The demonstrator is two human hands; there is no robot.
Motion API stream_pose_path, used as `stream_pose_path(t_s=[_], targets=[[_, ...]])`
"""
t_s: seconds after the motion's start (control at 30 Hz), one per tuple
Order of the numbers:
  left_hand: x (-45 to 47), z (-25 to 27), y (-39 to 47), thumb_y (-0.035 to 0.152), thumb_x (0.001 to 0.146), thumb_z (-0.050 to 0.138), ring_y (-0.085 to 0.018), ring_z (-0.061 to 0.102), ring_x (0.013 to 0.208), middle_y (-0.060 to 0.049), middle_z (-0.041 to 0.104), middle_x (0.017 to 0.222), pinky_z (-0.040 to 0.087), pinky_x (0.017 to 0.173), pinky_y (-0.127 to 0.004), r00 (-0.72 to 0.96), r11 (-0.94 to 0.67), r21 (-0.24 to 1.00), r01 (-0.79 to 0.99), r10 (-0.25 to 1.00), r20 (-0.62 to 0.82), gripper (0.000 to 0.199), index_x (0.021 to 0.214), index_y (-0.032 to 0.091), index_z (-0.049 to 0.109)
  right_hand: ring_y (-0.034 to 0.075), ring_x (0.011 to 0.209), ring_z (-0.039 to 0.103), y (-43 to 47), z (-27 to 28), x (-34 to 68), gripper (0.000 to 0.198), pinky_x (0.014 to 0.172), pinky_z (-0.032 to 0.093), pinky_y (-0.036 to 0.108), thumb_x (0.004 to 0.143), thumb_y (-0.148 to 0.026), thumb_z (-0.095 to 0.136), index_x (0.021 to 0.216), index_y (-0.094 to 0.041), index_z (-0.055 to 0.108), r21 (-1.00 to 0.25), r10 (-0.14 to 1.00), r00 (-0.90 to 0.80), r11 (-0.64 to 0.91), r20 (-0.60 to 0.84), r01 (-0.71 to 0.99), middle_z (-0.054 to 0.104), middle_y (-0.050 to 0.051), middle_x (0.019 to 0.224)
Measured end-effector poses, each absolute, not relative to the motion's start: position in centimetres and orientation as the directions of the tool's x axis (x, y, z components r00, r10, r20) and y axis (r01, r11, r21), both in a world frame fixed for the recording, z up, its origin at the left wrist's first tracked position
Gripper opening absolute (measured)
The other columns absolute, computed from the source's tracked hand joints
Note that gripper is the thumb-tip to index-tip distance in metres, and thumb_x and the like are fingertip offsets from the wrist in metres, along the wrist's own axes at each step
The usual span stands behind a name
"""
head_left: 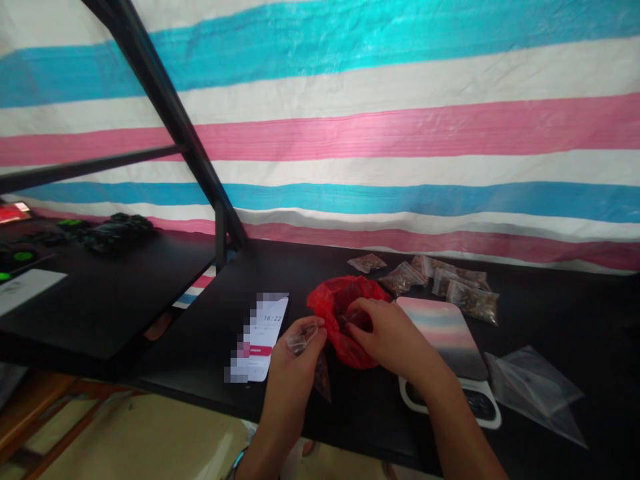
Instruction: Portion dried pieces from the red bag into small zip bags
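My left hand [300, 343] is closed on a small clear plastic bag [301, 340]. The bag's lower part hangs below the fingers, and something brownish shows through it. Right beside it, an open red plastic bag [330, 297] stands on the black table. The fingers of my right hand [377, 323] reach into its mouth, bent together in a pinch. Whatever they grip is hidden, and the red bag's contents are dark and hard to make out. A kitchen scale [437, 327] with a shiny metal plate lies next to my right forearm.
Several small filled bags [473, 301] lie at the back right, with another filled bag [367, 263] apart. Flat clear bags [537, 383] rest right of the scale. A lit phone [265, 347] lies left of my hands. A black frame post [185, 133] rises behind, before a striped sheet [400, 133].
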State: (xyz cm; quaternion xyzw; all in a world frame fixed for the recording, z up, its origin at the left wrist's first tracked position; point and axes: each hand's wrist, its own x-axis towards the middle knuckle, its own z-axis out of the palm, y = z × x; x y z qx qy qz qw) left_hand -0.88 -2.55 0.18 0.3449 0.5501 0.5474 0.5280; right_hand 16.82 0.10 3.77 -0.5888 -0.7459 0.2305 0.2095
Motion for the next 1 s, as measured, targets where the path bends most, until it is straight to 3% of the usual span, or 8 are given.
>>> stream_pose_path(t_s=[0.27, 0.4, 0.5, 0.63, 0.7, 0.87, 1.0], targets=[[-0.7, -0.4, -2.1, 0.037, 0.068, 0.090, -0.018, 0.073, 0.082, -0.001, 0.078, 0.089, 0.055, 0.077, -0.029, -0.210, 0.143, 0.944, -0.297, 0.955, -0.211, 0.036, 0.095, 0.017, 0.076, 0.020, 0.093, 0.077, -0.2, 3.5, 16.9, 0.018, 0.084, 0.055, 0.031, 0.096, -0.019, 0.064, 0.108, -0.022, 0.076, -0.813, 0.960, -0.279, 0.160, -0.003, 0.559, 0.083, 0.004, 0.104], [-0.7, -0.3, -2.0, 0.038, 0.068, 0.089, -0.020, 0.074, 0.084, -0.002, 0.078, 0.088, 0.056, 0.079, -0.030, -0.213, 0.127, 0.950, -0.286, 0.958, -0.192, 0.036, 0.095, 0.017, 0.076, 0.019, 0.093, 0.075, -0.2, 4.1, 16.9, 0.017, 0.085, 0.055, 0.032, 0.096, -0.019, 0.064, 0.109, -0.021, 0.076, -0.859, 0.958, -0.286, 0.125, -0.026, 0.496, 0.082, 0.004, 0.104], [-0.9, 0.2, -2.0, 0.041, 0.071, 0.084, -0.022, 0.073, 0.082, -0.004, 0.077, 0.089, 0.056, 0.078, -0.033, -0.245, 0.094, 0.980, -0.174, 0.960, -0.136, 0.035, 0.094, 0.018, 0.075, 0.019, 0.097, 0.075, -0.2, 4.5, 17.3, 0.016, 0.087, 0.055, 0.032, 0.096, -0.020, 0.064, 0.109, -0.021, 0.075, -0.874, 0.965, -0.260, 0.092, -0.040, 0.477, 0.081, 0.004, 0.105], [-0.9, 1.6, -2.6, 0.042, 0.078, 0.077, -0.022, 0.070, 0.081, -0.004, 0.075, 0.087, 0.056, 0.076, -0.032, -0.355, -0.032, 0.986, 0.162, 0.931, 0.088, 0.025, 0.091, 0.020, 0.074, 0.020, 0.100, 0.075, 0.1, 4.4, 18.0, 0.014, 0.091, 0.055, 0.033, 0.098, -0.024, 0.064, 0.107, -0.020, 0.074, -0.884, 0.985, -0.175, 0.087, 0.006, 0.459, 0.080, 0.006, 0.105], [-0.5, 2.5, -3.1, 0.042, 0.082, 0.074, -0.021, 0.069, 0.077, -0.003, 0.073, 0.085, 0.056, 0.073, -0.031, -0.379, -0.095, 0.965, 0.244, 0.907, 0.185, 0.024, 0.094, 0.022, 0.071, 0.020, 0.099, 0.075, 0.2, 4.3, 18.4, 0.018, 0.092, 0.056, 0.033, 0.099, -0.029, 0.064, 0.111, -0.020, 0.073, -0.907, 0.990, -0.137, 0.092, 0.038, 0.411, 0.080, 0.006, 0.106], [1.1, 3.2, -3.9, 0.039, 0.084, 0.075, -0.019, 0.067, 0.070, 0.000, 0.068, 0.080, 0.055, 0.067, -0.029, -0.354, -0.141, 0.961, 0.239, 0.908, 0.222, 0.026, 0.101, 0.024, 0.064, 0.021, 0.099, 0.073, -0.5, 5.9, 18.8, 0.026, 0.090, 0.057, 0.035, 0.097, -0.040, 0.066, 0.117, -0.023, 0.073, -0.892, 0.983, -0.079, 0.184, 0.166, 0.412, 0.080, 0.006, 0.112], [2.3, 2.5, -3.4, 0.037, 0.089, 0.071, -0.016, 0.063, 0.067, 0.002, 0.066, 0.078, 0.051, 0.065, -0.027, -0.235, -0.082, 0.980, 0.183, 0.964, 0.125, 0.018, 0.095, 0.024, 0.061, 0.021, 0.095, 0.073, -1.8, 8.2, 18.5, 0.022, 0.088, 0.057, 0.034, 0.092, -0.031, 0.070, 0.113, -0.026, 0.075, -0.851, 0.969, -0.074, 0.243, 0.236, 0.466, 0.080, 0.003, 0.111]])
